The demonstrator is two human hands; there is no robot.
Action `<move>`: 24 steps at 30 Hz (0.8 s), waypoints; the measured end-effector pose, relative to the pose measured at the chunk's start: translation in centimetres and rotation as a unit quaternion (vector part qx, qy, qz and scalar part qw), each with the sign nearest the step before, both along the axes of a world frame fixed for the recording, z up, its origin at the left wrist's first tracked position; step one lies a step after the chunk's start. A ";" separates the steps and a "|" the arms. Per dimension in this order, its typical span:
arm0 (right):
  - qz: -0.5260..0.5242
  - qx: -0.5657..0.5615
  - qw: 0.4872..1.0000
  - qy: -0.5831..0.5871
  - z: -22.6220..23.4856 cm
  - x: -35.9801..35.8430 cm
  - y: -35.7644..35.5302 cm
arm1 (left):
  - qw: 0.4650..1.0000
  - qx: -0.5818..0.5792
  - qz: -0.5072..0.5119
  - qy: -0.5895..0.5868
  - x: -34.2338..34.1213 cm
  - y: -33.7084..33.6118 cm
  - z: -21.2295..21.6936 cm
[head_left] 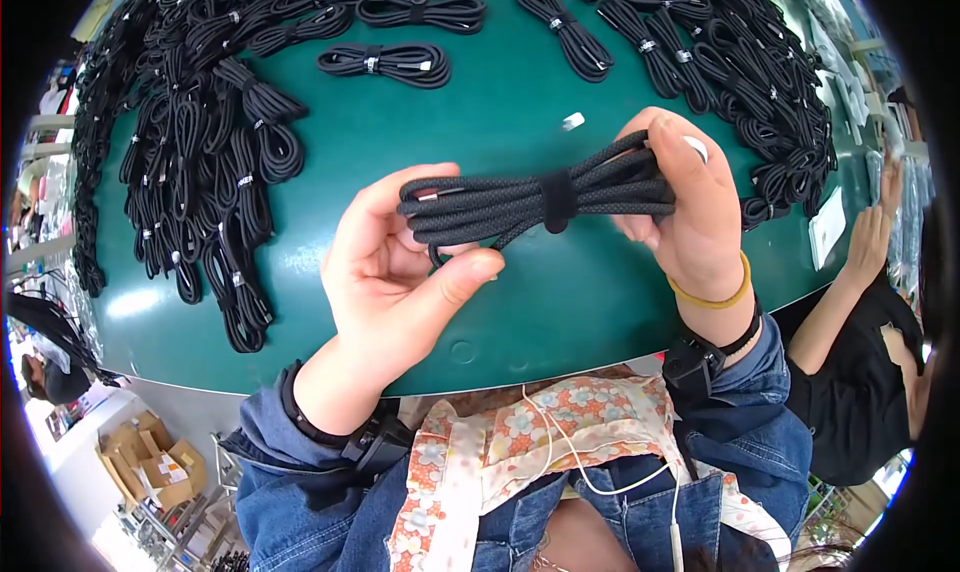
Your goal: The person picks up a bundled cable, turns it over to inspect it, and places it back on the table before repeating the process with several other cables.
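Between my two hands, above the green table, a black braided cable is stretched lengthwise, coiled into a flat bundle. A black strap wraps its middle. My right hand pinches the right end of the coil between thumb and fingers. At the other end, my left hand supports the coil from below and behind, its thumb held away in front and its fingers partly hidden by the cable. A small white connector piece shows just past the cable, blurred.
Piles of similar bundled black cables line the table's left, far and right sides. One bundle lies apart near the far middle. White cards sit by the right edge, near another person's arm. Cardboard boxes stand at lower left.
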State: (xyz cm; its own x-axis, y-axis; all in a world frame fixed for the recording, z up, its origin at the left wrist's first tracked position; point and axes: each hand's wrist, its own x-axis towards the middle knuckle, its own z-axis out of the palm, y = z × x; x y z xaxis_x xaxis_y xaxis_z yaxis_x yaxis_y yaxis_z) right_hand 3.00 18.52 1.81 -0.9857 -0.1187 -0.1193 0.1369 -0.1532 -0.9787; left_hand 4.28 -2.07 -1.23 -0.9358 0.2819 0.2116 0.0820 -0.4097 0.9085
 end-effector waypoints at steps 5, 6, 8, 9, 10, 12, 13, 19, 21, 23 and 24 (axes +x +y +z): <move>-0.002 -0.017 0.999 -0.029 -0.1 -0.2 -0.3 | 1.000 -0.002 0.001 -0.011 -0.1 0.3 0.1; -0.008 -0.018 0.999 -0.037 0.0 -0.2 -0.5 | 1.000 -0.003 0.002 -0.011 -0.1 0.3 0.1; -0.007 -0.024 0.999 -0.040 0.0 -0.2 -0.6 | 1.000 -0.003 0.010 -0.028 -0.1 0.3 0.3; -0.007 -0.028 0.999 -0.044 0.1 -0.2 -0.7 | 0.999 -0.003 0.013 -0.036 0.0 0.3 0.4; -0.011 -0.031 0.998 -0.049 0.1 -0.2 -0.6 | 0.999 -0.002 0.012 -0.036 -0.1 0.5 0.4; -0.012 -0.028 0.998 -0.052 0.0 -0.2 -0.4 | 0.999 0.009 0.022 -0.041 -0.3 0.9 0.6; -0.010 -0.029 0.998 -0.055 0.0 -0.2 -0.4 | 0.999 0.013 0.028 -0.043 -0.3 1.0 0.7; -0.042 -0.059 0.997 -0.015 0.1 0.1 -0.6 | 0.991 -0.055 0.068 0.101 -0.6 0.5 -0.7; -0.010 -0.066 0.998 0.023 0.0 0.2 -0.2 | 0.966 -0.132 0.099 0.201 -1.1 0.2 -1.0; 0.007 -0.069 0.997 0.043 0.0 0.2 0.1 | 0.963 -0.138 0.102 0.210 -1.2 0.2 -0.9; 0.012 -0.077 0.996 0.050 0.0 0.2 0.2 | 0.960 -0.144 0.104 0.218 -1.2 0.3 -0.9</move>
